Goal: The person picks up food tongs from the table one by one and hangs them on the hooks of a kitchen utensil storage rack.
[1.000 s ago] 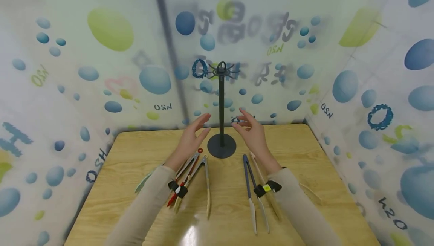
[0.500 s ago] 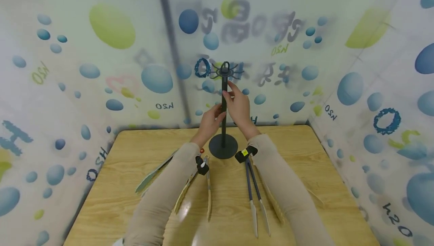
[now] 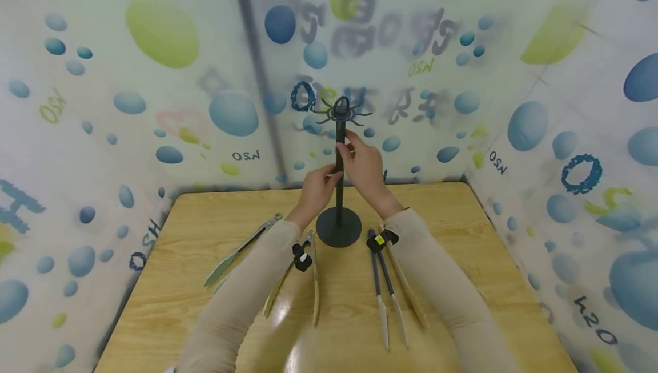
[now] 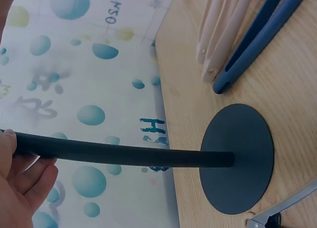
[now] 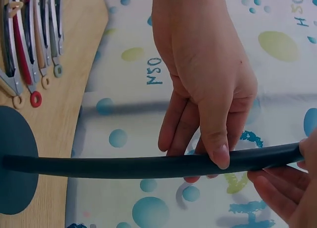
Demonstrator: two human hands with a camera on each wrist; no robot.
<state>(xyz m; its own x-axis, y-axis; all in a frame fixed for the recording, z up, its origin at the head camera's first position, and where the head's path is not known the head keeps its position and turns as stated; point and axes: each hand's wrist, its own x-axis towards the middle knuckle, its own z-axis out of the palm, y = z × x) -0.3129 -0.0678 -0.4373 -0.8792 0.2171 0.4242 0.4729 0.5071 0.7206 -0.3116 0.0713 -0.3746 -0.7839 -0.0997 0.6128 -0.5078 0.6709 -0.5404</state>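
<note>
A dark utensil stand with a ring of hooks (image 3: 341,111) on top and a round base (image 3: 338,236) stands upright at the back middle of the table. My left hand (image 3: 315,193) grips its pole (image 4: 114,152) about halfway up, thumb on one side and fingers round the other. Higher on the same pole, below the hooks, my right hand (image 3: 364,167) holds it between thumb and fingers. In the right wrist view my left hand (image 5: 208,89) comes in from the top, while part of my right hand (image 5: 297,188) shows at the right edge.
Teal-tipped tongs (image 3: 233,256) and beige-tipped tongs (image 3: 316,293) lie to the left, partly under my left sleeve. Red tongs (image 5: 22,49) are there too. On the right are blue-handled tongs (image 3: 377,270) and beige tongs (image 3: 408,290). A patterned wall stands behind the table (image 3: 205,213).
A second ago both hands were apart on either side of the pole. They have moved inward and upward and now hold it, right above left. The head view has shifted slightly.
</note>
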